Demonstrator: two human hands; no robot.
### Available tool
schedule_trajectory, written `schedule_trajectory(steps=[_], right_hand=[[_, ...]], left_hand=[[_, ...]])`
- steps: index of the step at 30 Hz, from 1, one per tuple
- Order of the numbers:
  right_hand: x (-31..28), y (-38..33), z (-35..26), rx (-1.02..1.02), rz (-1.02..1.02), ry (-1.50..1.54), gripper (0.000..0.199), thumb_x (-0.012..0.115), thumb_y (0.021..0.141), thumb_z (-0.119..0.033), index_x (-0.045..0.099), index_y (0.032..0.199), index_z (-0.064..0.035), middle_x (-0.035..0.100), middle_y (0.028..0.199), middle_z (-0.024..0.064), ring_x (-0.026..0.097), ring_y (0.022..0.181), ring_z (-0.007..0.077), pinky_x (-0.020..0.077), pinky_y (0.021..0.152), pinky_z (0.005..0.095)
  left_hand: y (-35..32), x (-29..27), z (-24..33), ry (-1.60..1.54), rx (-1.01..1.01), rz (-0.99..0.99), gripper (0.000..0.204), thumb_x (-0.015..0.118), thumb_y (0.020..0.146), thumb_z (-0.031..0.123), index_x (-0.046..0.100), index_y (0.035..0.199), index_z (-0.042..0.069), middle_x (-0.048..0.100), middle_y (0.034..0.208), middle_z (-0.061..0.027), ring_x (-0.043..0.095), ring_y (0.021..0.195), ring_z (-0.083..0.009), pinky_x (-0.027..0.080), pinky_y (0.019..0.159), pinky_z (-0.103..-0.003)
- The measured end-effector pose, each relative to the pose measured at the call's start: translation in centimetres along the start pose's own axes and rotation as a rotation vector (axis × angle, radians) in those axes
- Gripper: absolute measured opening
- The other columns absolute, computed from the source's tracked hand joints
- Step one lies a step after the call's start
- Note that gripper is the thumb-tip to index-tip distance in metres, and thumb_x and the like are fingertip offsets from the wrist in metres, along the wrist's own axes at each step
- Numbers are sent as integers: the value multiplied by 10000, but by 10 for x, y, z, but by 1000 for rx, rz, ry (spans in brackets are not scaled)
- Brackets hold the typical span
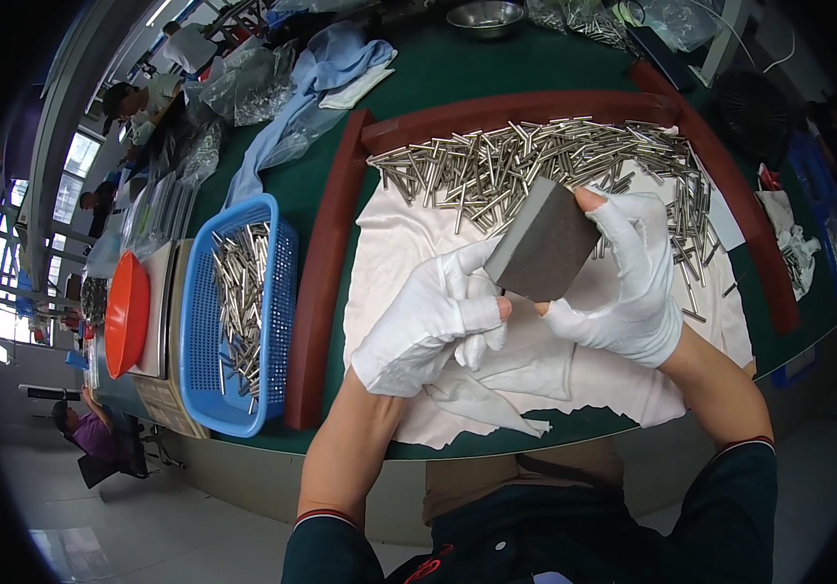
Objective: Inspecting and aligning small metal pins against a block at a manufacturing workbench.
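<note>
A long workbench topped in green (pixel 496 68) runs across the room, and on it sits a dark red wooden frame (pixel 326 263) with a white cloth (pixel 399 243) spread inside. Along the far side of the cloth lies a thick heap of small metal rods (pixel 535 161) — shiny, thin, pointing every way. Left of the frame stands a blue plastic basket (pixel 206 321) with more rods lying lengthwise in it, and beyond that an orange bowl (pixel 126 313) on its edge. A light blue cloth (pixel 326 68) and clear plastic bags are bunched farther back, near a steel bowl (pixel 484 17). Other people sit at the bench on the far left, by tall windows.

Both forearms come up from below, wrists bent inward over the cloth. The left hand (pixel 428 326), in a white glove, has its fingers curled under the lower left corner of a grey block (pixel 543 243). The right hand (pixel 628 282), gloved too with bare fingertips showing, clamps the block's right side — thumb on the top corner, fingers below. The block is tilted, held above the cloth just in front of the rod heap.
</note>
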State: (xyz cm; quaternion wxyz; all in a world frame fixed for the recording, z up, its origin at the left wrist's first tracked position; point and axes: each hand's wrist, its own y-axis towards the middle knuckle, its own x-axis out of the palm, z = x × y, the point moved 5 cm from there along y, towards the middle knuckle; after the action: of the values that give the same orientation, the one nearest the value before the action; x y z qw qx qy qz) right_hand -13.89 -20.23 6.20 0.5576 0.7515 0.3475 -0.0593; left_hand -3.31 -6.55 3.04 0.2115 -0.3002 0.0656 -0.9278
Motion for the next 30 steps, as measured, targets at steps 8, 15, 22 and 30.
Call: schedule_trajectory(steps=[8,15,22,30], right_hand=[[2,3,-1,7,1,15,813,818,525,-171,479,1242,9,471,1013,110,509,852,222,444,716,320],[-2,-2,-3,-16,-21,-58,819,826,516,-169,485,1241,3,471,1035,110,508,861,220,446,702,319],[-3,0,-4,-58,14,-41,807,840,521,-188,503,1229,2,477,1043,102,503,877,223,439,723,322],[-1,-1,1,28,-40,-11,807,833,527,-195,498,1234,3,458,993,94,500,864,215,438,718,322]], left_hand=[[-1,2,0,2,-2,-13,387,709,776,80,557,1099,-70,598,642,-78,493,459,-72,358,401,-185],[-1,9,10,-20,23,-73,495,726,770,94,503,1176,-82,609,677,-82,481,459,-62,363,388,-183],[-1,1,4,57,2,1,447,704,779,76,519,1155,-78,620,660,-76,508,455,-68,373,399,-173],[-1,5,6,65,10,-19,401,696,792,82,545,1140,-49,611,643,-73,501,446,-68,372,397,-181]])
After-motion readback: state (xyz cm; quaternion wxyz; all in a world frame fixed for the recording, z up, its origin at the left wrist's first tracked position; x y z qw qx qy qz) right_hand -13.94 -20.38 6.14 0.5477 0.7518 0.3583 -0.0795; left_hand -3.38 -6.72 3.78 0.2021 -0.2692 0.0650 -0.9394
